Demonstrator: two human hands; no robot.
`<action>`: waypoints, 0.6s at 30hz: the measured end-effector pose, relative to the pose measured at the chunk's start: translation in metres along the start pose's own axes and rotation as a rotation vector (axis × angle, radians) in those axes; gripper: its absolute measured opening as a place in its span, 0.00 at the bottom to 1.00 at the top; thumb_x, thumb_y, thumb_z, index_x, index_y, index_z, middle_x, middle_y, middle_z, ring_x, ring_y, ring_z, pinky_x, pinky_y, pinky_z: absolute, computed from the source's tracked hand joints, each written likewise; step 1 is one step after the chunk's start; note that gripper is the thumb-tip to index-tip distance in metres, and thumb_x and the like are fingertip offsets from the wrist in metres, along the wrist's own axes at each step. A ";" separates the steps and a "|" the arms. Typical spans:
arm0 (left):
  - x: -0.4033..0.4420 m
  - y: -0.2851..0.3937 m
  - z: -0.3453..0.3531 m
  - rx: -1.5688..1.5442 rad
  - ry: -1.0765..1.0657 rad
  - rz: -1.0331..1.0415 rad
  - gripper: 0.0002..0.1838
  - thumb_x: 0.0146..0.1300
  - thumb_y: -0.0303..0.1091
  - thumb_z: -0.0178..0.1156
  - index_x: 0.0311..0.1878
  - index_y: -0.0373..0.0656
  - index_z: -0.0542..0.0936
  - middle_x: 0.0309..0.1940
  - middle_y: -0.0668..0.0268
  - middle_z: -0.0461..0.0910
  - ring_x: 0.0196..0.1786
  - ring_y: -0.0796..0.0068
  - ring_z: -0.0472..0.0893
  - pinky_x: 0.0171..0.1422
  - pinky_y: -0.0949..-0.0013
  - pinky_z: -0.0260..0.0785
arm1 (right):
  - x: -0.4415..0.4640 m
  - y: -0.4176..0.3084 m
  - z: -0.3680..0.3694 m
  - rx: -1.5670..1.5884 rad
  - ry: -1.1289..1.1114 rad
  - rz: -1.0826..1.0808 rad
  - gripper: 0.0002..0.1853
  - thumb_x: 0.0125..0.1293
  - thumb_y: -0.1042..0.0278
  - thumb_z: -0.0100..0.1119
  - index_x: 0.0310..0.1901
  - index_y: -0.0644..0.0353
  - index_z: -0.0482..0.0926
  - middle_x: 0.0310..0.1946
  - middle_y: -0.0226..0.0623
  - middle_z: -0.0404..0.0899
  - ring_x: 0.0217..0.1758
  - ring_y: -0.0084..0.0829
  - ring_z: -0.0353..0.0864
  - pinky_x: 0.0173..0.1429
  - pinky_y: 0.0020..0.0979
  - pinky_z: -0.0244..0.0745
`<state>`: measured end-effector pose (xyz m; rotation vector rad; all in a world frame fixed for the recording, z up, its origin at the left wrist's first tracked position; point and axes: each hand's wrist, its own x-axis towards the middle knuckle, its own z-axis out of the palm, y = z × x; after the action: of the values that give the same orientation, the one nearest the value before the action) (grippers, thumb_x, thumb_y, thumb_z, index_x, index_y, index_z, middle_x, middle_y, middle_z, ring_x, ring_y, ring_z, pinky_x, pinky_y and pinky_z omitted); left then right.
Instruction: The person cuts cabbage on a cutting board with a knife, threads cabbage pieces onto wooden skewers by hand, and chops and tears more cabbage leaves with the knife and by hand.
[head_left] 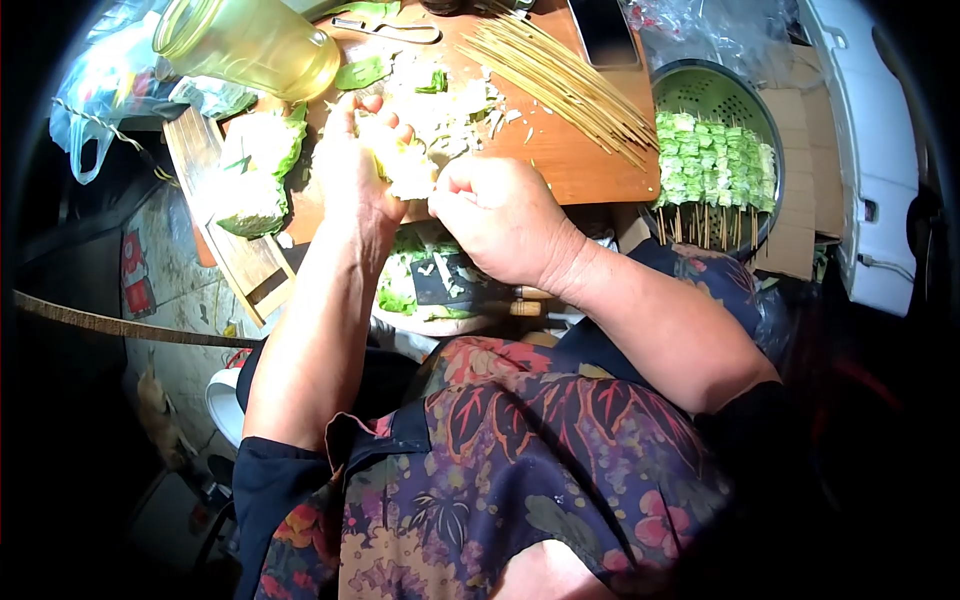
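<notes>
Pale yellow-green cabbage pieces [408, 172] rest against the palm of my left hand [350, 170], whose fingers curl round them over the table's near edge. My right hand [505, 215] is closed in a pinch at the right end of these pieces; what its fingertips hold is hidden. Beyond both hands, chopped cabbage scraps [455, 115] are scattered on the brown table [590, 180]. A bundle of thin bamboo skewers [565, 90] lies at the right of the tabletop.
A green colander [705, 90] at right holds several skewered rows of cabbage [715, 165]. A cabbage head [255, 180] sits at left near a yellowish jar [250, 50]. A peeler [400, 32] and a phone [605, 30] lie at the back. Below my hands is a dark blade [440, 282].
</notes>
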<state>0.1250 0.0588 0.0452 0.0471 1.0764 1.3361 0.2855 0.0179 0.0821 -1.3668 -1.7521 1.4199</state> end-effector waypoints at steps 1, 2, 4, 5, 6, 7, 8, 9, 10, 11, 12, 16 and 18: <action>0.000 0.001 0.006 0.002 -0.003 0.000 0.16 0.71 0.47 0.49 0.44 0.44 0.73 0.30 0.63 0.75 0.29 0.69 0.75 0.35 0.66 0.70 | 0.002 0.000 -0.002 0.007 0.003 0.008 0.10 0.62 0.68 0.54 0.30 0.66 0.79 0.22 0.41 0.79 0.27 0.28 0.78 0.36 0.32 0.73; 0.000 0.000 0.013 0.000 0.023 0.018 0.17 0.71 0.49 0.48 0.45 0.44 0.73 0.33 0.62 0.75 0.30 0.68 0.75 0.37 0.64 0.70 | 0.005 0.001 -0.004 0.007 0.006 0.008 0.10 0.62 0.68 0.54 0.30 0.66 0.79 0.22 0.41 0.79 0.27 0.28 0.78 0.36 0.32 0.73; 0.011 0.002 0.018 -0.001 0.048 0.035 0.18 0.71 0.50 0.48 0.46 0.44 0.72 0.36 0.61 0.75 0.32 0.67 0.75 0.38 0.62 0.70 | 0.009 0.000 -0.011 0.006 0.055 -0.017 0.11 0.63 0.67 0.53 0.30 0.65 0.79 0.21 0.37 0.77 0.24 0.23 0.76 0.32 0.28 0.72; 0.024 0.004 0.016 0.028 0.077 0.050 0.20 0.71 0.51 0.48 0.50 0.43 0.71 0.38 0.61 0.75 0.34 0.66 0.76 0.40 0.60 0.71 | 0.010 -0.003 -0.016 0.150 0.010 0.094 0.11 0.66 0.67 0.53 0.31 0.64 0.80 0.18 0.31 0.75 0.21 0.18 0.72 0.27 0.23 0.68; 0.033 0.006 0.012 0.055 0.106 0.065 0.23 0.70 0.53 0.48 0.55 0.43 0.70 0.40 0.61 0.75 0.35 0.65 0.76 0.42 0.58 0.71 | 0.012 0.002 -0.017 0.265 0.063 0.082 0.10 0.67 0.67 0.53 0.32 0.63 0.79 0.17 0.25 0.71 0.19 0.14 0.68 0.24 0.20 0.63; 0.034 0.008 0.013 0.272 0.109 0.113 0.26 0.68 0.50 0.53 0.61 0.43 0.68 0.41 0.63 0.76 0.35 0.68 0.77 0.41 0.61 0.73 | 0.011 -0.002 -0.025 0.232 0.099 0.066 0.10 0.67 0.67 0.53 0.32 0.64 0.79 0.17 0.25 0.71 0.19 0.14 0.68 0.24 0.20 0.63; 0.039 0.009 0.018 0.347 0.145 0.138 0.23 0.67 0.40 0.56 0.63 0.43 0.70 0.42 0.65 0.78 0.36 0.74 0.78 0.39 0.68 0.73 | 0.010 -0.008 -0.036 0.200 0.136 0.050 0.10 0.67 0.67 0.53 0.32 0.64 0.79 0.17 0.24 0.71 0.19 0.14 0.67 0.24 0.20 0.63; 0.052 0.008 0.010 0.582 0.103 0.216 0.20 0.66 0.35 0.57 0.61 0.43 0.73 0.42 0.66 0.79 0.36 0.76 0.78 0.38 0.71 0.73 | 0.010 -0.011 -0.045 0.247 0.139 0.086 0.10 0.67 0.66 0.54 0.32 0.64 0.79 0.17 0.24 0.71 0.19 0.13 0.66 0.24 0.19 0.61; 0.065 0.002 0.001 0.817 0.058 0.295 0.18 0.65 0.31 0.57 0.59 0.43 0.76 0.43 0.67 0.79 0.36 0.79 0.78 0.37 0.74 0.72 | 0.009 -0.011 -0.050 0.244 0.142 0.087 0.10 0.67 0.66 0.54 0.32 0.64 0.79 0.17 0.24 0.71 0.19 0.13 0.66 0.24 0.19 0.61; 0.073 -0.004 0.001 0.956 0.008 0.395 0.17 0.66 0.27 0.55 0.58 0.41 0.77 0.44 0.66 0.80 0.38 0.78 0.78 0.40 0.73 0.73 | 0.009 -0.010 -0.054 0.296 0.170 0.084 0.10 0.67 0.66 0.54 0.32 0.64 0.79 0.17 0.23 0.70 0.19 0.13 0.65 0.25 0.18 0.60; 0.082 -0.010 -0.003 1.158 -0.033 0.524 0.18 0.66 0.29 0.54 0.58 0.45 0.77 0.46 0.57 0.80 0.49 0.69 0.80 0.54 0.70 0.72 | 0.008 -0.009 -0.058 0.348 0.197 0.080 0.10 0.67 0.67 0.54 0.33 0.64 0.79 0.17 0.23 0.70 0.19 0.12 0.65 0.25 0.17 0.60; 0.081 -0.015 0.010 1.723 -0.120 0.800 0.18 0.63 0.27 0.51 0.55 0.46 0.79 0.49 0.51 0.78 0.55 0.54 0.76 0.61 0.61 0.68 | 0.007 -0.016 -0.066 0.384 0.178 0.086 0.10 0.69 0.67 0.53 0.35 0.64 0.79 0.18 0.22 0.69 0.20 0.11 0.65 0.26 0.16 0.59; 0.084 -0.017 0.011 1.862 -0.196 0.859 0.18 0.62 0.27 0.51 0.54 0.44 0.79 0.50 0.50 0.77 0.56 0.50 0.74 0.62 0.58 0.67 | 0.008 -0.016 -0.069 0.397 0.212 0.098 0.12 0.65 0.67 0.54 0.27 0.65 0.77 0.17 0.29 0.75 0.21 0.17 0.71 0.29 0.25 0.69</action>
<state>0.1333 0.1255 -0.0088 2.1141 1.8396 0.4816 0.3348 0.0544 0.1177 -1.3401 -1.2063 1.5127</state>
